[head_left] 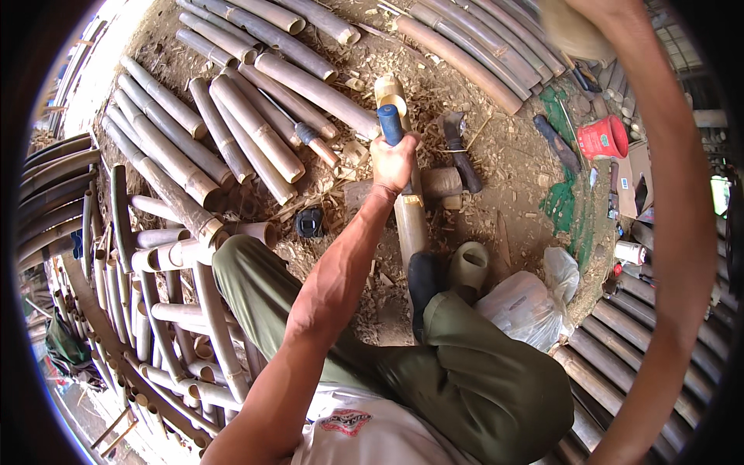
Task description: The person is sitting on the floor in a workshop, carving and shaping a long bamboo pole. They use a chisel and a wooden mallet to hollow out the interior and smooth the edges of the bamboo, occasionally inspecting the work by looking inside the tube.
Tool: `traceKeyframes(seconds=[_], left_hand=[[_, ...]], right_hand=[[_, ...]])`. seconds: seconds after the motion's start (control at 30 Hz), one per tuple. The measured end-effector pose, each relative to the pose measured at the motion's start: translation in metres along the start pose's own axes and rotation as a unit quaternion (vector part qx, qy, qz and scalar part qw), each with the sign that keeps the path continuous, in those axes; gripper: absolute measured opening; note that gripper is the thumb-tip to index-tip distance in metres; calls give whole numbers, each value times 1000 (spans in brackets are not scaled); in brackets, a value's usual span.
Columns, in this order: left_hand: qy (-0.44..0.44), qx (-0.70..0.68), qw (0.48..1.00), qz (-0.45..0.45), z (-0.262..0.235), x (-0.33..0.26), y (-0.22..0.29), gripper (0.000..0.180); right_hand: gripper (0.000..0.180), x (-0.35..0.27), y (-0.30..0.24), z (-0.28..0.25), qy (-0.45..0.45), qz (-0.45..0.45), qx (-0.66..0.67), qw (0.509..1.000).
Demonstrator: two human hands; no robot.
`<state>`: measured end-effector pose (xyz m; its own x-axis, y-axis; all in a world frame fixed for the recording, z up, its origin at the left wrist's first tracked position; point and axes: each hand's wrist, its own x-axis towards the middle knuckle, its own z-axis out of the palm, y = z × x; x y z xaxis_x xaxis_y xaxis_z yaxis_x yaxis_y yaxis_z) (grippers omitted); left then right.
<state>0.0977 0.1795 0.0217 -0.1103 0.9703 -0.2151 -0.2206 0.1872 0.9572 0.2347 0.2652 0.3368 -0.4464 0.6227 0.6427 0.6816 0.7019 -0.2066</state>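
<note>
Your left hand (pixel 393 161) is wrapped tight around the blue handle of a tool (pixel 390 124), fingers pressed together on it, holding it against the upper end of a bamboo pole section (pixel 408 217). The pole lies on the ground running away from you. Its near end sits by your dark shoe (pixel 425 280) and its cut far end (pixel 391 91) lies just beyond the blue handle.

Your right arm is lifted high. It sweeps up the right side of the view, and the right hand (pixel 577 31) is blurred at the top edge, so I cannot tell whether its grip is closed or what it holds.

To do this well, I judge you should keep the blue-handled tool steady and square on the bamboo, keep your left fingers below the handle's top, and keep your foot close to the pole so it cannot roll.

You are sitting low, in olive trousers, on bare earth (pixel 511 167) littered with pale shavings. Left of the pole, a row of cut bamboo lengths (pixel 232 132) lies side by side, and more poles are stacked beyond its far end. Right of the pole lie a hatchet-like tool (pixel 457 147), a red bucket (pixel 603 138), a green net (pixel 559 198) and a white plastic bag (pixel 531 306) near the shoe.
</note>
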Motion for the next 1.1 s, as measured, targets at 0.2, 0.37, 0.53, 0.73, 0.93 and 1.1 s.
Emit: traceKeyframes(seconds=[0.2,0.37,0.53,0.73,0.93,1.1], left_hand=[[-17,-22,998,-56,0,4,-12,18],[-108,-56,989,-85,-12,2,4,15],[-85,-46,994,54,6,-29,30,26],[-51,-35,998,6,7,-19,6,24],[-43,-17,999,-17,11,-23,0,24],[-23,-4,999,34,15,-26,-1,22]], right_hand=[[94,-84,-26,44,-505,158,-127,839],[97,-118,-1,24,-286,212,13,934],[83,-165,4,-10,6,283,185,941],[67,-201,-21,-55,61,440,365,818],[71,-215,-24,-67,55,454,342,821],[68,-205,-28,-65,54,422,325,844]])
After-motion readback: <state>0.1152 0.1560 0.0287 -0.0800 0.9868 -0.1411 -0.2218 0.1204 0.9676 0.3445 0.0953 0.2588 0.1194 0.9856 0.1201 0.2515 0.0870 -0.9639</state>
